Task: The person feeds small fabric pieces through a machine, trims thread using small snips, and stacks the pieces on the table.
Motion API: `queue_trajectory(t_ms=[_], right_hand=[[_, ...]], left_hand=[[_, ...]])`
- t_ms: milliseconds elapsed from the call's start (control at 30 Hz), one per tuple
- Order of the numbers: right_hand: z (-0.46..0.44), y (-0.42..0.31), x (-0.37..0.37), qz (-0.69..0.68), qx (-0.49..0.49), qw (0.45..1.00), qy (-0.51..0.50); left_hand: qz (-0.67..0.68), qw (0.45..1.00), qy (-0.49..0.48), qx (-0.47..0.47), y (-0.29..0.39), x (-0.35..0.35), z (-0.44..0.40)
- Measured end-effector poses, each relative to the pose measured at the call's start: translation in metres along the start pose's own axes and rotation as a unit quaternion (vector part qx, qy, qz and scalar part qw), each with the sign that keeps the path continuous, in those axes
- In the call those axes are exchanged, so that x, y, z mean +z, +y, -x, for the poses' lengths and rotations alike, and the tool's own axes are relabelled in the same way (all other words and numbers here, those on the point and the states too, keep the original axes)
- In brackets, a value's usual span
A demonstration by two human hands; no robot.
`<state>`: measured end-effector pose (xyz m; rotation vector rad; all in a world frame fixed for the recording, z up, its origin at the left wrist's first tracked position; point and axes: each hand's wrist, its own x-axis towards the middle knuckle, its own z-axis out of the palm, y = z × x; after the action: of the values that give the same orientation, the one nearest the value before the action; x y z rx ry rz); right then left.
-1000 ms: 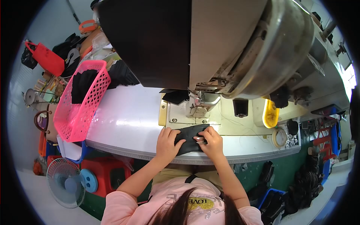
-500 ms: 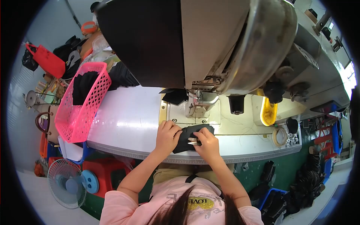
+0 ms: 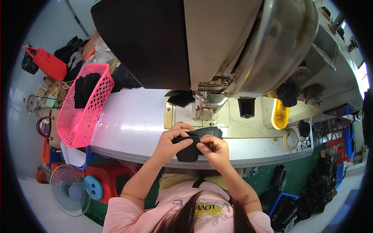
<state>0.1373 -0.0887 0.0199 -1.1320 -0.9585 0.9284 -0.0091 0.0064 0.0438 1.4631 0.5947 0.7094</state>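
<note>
A black fabric piece (image 3: 188,152) is held up at the front edge of the sewing table, bent over at its top. My left hand (image 3: 173,143) is closed on it, thumb in front and fingers behind. My right hand (image 3: 214,152) pinches its right edge between thumb and fingertips. A small brownish tool (image 3: 213,146), mostly hidden, is tucked in the right hand's curled fingers. Behind the hands, more black fabric pieces (image 3: 210,133) lie stacked in front of the sewing machine's presser foot area (image 3: 204,112). Another dark piece (image 3: 181,98) lies left of the foot.
The sewing machine head (image 3: 225,42) hangs close above the work. A pink basket (image 3: 101,83) with black fabric stands at left. On the right are a yellow tray (image 3: 279,115) and a tape roll (image 3: 290,139). Below left are a fan (image 3: 70,190) and red stool (image 3: 101,176).
One black piece has been lifted and bent up off the stack, with both hands now gripping it. The pale tool tips seen in my right hand before are now turned out of sight.
</note>
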Motion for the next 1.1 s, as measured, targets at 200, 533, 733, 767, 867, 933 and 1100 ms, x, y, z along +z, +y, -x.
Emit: queue_trajectory(t_ms=[200,533,733,767,867,933,1100], right_hand=[[0.000,-0.025,0.001,0.097,-0.040,0.994,0.009],[-0.002,-0.020,-0.001,0.116,-0.013,0.992,0.045],[-0.007,-0.017,-0.003,0.114,0.016,0.990,0.083],[-0.008,-0.017,-0.003,0.113,0.028,0.989,0.087],[-0.012,-0.014,-0.004,0.111,0.001,0.988,0.105],[-0.014,-0.011,-0.005,0.116,-0.049,0.985,0.115],[-0.020,0.025,-0.021,0.220,-0.173,0.950,0.136]], left_hand=[[0.041,0.998,0.042,0.003,0.000,0.006,0.003],[0.103,0.990,0.099,-0.017,-0.004,0.018,0.002],[0.324,0.919,0.162,-0.157,0.003,0.043,-0.001],[0.328,0.915,0.158,-0.172,0.001,0.044,-0.001],[0.215,0.961,0.143,-0.103,-0.008,0.039,-0.010],[0.164,0.969,0.161,-0.093,0.006,0.037,-0.022],[0.213,0.967,0.105,-0.087,0.032,0.021,-0.066]])
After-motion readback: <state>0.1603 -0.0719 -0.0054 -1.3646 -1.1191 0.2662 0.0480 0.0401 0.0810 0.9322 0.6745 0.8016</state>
